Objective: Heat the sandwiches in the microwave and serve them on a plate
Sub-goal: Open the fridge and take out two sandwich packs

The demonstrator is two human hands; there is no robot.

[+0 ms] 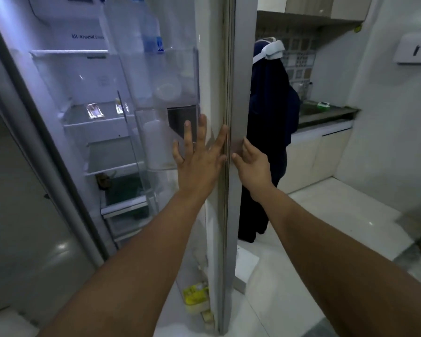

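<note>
The fridge stands open, its door (231, 81) swung out edge-on toward me. My left hand (199, 156) lies flat with spread fingers on the inner side of the door, by a clear door bin (161, 76). My right hand (250, 164) touches the outer face of the door with straight fingers. Lit glass shelves (95, 117) inside hold a few small items. No sandwich, microwave or plate is in view.
A person in dark clothing (270, 132) stands behind the door at a counter with a sink (326, 113). A yellow packet (196, 295) sits in the lowest door bin. A white dispenser (414, 48) hangs on the right wall. White floor tiles (326, 227) spread to the right.
</note>
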